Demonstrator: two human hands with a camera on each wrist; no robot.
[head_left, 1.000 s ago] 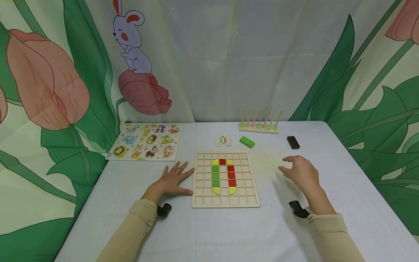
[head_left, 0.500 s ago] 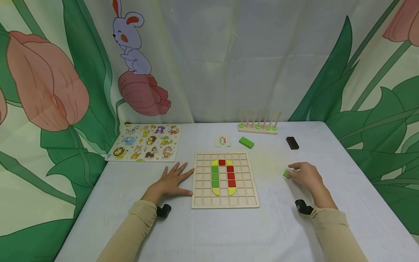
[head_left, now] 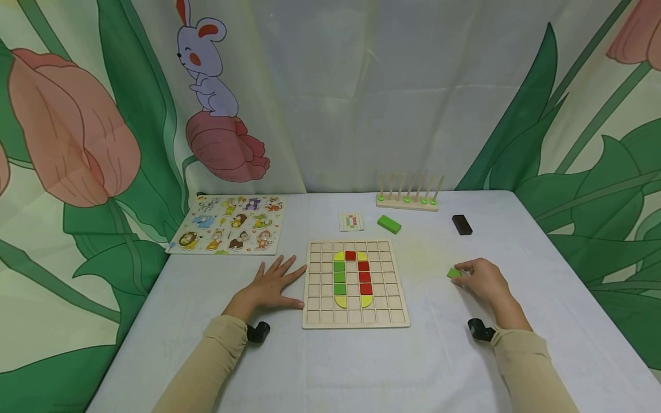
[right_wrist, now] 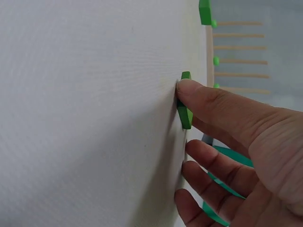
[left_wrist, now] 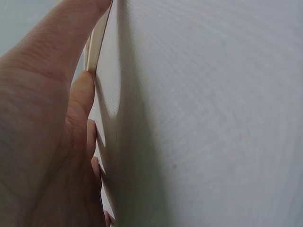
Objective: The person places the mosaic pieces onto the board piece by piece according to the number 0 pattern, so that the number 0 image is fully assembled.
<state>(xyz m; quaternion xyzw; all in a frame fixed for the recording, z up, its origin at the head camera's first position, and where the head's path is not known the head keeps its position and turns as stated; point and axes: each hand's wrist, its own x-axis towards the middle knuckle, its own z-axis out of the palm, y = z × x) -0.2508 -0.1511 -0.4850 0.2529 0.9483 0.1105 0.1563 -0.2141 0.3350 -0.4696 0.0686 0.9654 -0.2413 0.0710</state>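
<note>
My left hand (head_left: 268, 288) lies spread on the white table, its thumb and little finger at the left edge of a wooden grid board (head_left: 356, 324). In the left wrist view the thumb meets the side of the board (left_wrist: 96, 45). On the grid, green tiles (head_left: 339, 277), red tiles (head_left: 364, 277) and yellow rounded tiles (head_left: 341, 302) form an oval ring with a gap at the bottom. To the right of the board, my right hand (head_left: 482, 282) pinches a small green tile (right_wrist: 186, 118) between thumb and forefinger, low over the tablecloth; the other fingers are bent loosely.
Behind the board lie a small pattern card (head_left: 351, 221) and a green block (head_left: 389, 224). A peg stand (head_left: 408, 203) with green beads is at the back edge, a black block (head_left: 462, 225) at back right. An animal picture board (head_left: 227, 223) lies at back left.
My right hand has come down and slightly right, and now holds the green tile, which has turned a little and shows more of its face. The left hand and board have stayed put.
</note>
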